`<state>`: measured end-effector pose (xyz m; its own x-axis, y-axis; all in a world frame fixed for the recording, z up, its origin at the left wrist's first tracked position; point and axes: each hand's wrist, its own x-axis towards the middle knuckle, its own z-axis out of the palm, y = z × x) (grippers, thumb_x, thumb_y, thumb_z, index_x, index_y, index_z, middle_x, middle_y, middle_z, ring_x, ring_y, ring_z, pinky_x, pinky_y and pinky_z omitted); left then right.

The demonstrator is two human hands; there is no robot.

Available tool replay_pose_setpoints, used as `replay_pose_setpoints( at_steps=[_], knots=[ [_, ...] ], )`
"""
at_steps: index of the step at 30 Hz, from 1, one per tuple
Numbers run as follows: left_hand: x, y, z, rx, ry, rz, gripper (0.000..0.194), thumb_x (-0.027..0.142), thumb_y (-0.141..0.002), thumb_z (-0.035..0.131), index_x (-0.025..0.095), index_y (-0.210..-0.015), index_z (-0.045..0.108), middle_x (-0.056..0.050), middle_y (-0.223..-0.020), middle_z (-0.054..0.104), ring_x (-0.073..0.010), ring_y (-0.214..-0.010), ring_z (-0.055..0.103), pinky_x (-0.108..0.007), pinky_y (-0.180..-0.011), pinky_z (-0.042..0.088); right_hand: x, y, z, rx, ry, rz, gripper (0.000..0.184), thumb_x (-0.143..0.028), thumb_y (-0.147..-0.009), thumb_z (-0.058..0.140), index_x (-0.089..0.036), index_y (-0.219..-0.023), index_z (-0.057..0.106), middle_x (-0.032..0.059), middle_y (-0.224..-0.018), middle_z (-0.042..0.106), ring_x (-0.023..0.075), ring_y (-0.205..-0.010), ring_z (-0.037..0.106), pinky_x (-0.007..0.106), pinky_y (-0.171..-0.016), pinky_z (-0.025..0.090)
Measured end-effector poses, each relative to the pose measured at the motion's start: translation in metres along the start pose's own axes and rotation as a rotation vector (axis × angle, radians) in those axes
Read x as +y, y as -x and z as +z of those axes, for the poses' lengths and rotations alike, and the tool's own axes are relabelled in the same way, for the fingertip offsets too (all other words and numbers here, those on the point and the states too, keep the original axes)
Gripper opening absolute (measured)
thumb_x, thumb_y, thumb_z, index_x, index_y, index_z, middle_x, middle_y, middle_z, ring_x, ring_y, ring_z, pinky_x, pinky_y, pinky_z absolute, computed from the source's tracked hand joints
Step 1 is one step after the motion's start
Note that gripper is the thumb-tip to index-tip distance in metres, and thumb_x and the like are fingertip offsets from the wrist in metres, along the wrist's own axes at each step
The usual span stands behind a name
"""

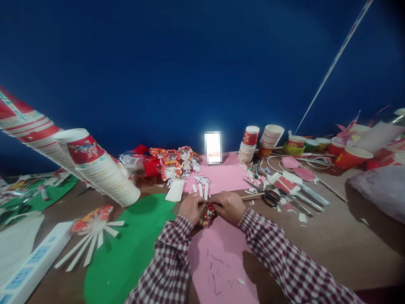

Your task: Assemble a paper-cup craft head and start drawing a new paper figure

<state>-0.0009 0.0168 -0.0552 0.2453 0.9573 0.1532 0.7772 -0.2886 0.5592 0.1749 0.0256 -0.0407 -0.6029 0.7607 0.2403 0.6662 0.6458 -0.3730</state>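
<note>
Pinching a small red paper piece (208, 214) between them, the left hand (192, 207) and the right hand (228, 207) meet knuckle to knuckle over the pink sheet (221, 257) near the middle of the tabletop (332, 236). Both hands are closed, fingers curled in on that piece, which shows only as a red and patterned bit hanging below the thumbs; what it is exactly I cannot tell. Checked sleeves (278, 257) run back from both wrists toward the near edge.

Just beyond the fingers stand a few white paper strips (202, 188), and a thin wooden stick (253, 196) points out from the right hand toward a pair of black-handled scissors (271, 197). A green sheet (126, 253) lies to the left of the pink one, partly under it. On that side a red and white cut-out with long white strips (91, 232) fans out, close to a white power strip (34, 264) at the near left corner. A long stack of paper cups (95, 169) lies tipped on its side toward the left edge. Toward the far edge sit paper figures (177, 162), a bright phone screen (213, 147), and two upright cup stacks (249, 143). More cups and bowls (351, 156) crowd the far right corner, with paper scraps (294, 185) scattered before them.
</note>
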Motion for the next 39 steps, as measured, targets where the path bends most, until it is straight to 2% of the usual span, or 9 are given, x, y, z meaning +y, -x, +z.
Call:
replay_pose_setpoints(
  at_steps=[13,19,29,34,39],
  knots=[
    [0.0006,0.0004,-0.0015,-0.007,-0.037,-0.045,0.011,0.019,-0.068,0.058,0.018,-0.073,0.067,-0.003,-0.071,0.059,-0.0143,-0.070,0.052,-0.025,-0.062,0.037,0.0032,-0.0008,0.0016,-0.002,-0.007,-0.040,0.019,-0.027,-0.086,0.046,-0.024,-0.094,0.063,0.0021,-0.088,0.063,0.0137,-0.083,0.052,0.024,-0.075,0.036],
    [0.0009,0.0012,-0.0011,0.012,-0.057,-0.037,0.012,0.022,-0.070,0.057,0.019,-0.077,0.067,-0.002,-0.073,0.058,-0.0137,-0.071,0.051,-0.024,-0.063,0.037,0.0046,-0.0013,0.0003,-0.015,-0.008,-0.076,0.021,-0.024,-0.086,0.046,-0.022,-0.099,0.062,0.0038,-0.088,0.062,0.0144,-0.084,0.051,0.025,-0.075,0.036],
    [0.0063,0.0018,-0.0016,0.063,-0.084,-0.055,0.016,0.022,-0.074,0.055,0.021,-0.083,0.067,-0.002,-0.074,0.057,-0.0134,-0.073,0.051,-0.023,-0.064,0.037,0.0045,-0.0011,0.0007,0.031,0.105,-0.115,0.017,-0.022,-0.084,0.048,-0.020,-0.094,0.061,0.0042,-0.084,0.060,0.0151,-0.082,0.048,0.026,-0.072,0.036],
    [0.0058,0.0016,-0.0012,0.021,-0.170,0.002,0.020,0.021,-0.077,0.049,0.023,-0.083,0.068,-0.003,-0.073,0.056,-0.0145,-0.075,0.051,-0.025,-0.065,0.036,0.0034,-0.0010,0.0002,0.041,0.128,-0.122,0.017,-0.021,-0.083,0.049,-0.020,-0.094,0.061,0.0040,-0.083,0.060,0.0156,-0.082,0.048,0.026,-0.071,0.035],
    [0.0041,0.0008,-0.0011,-0.009,-0.203,0.016,0.020,0.018,-0.076,0.049,0.020,-0.082,0.068,-0.004,-0.077,0.058,-0.0156,-0.078,0.051,-0.026,-0.070,0.037,0.0017,-0.0004,0.0002,0.044,0.148,-0.119,0.016,-0.021,-0.083,0.048,-0.020,-0.093,0.061,0.0040,-0.081,0.060,0.0153,-0.082,0.048,0.025,-0.071,0.035]
  ],
)
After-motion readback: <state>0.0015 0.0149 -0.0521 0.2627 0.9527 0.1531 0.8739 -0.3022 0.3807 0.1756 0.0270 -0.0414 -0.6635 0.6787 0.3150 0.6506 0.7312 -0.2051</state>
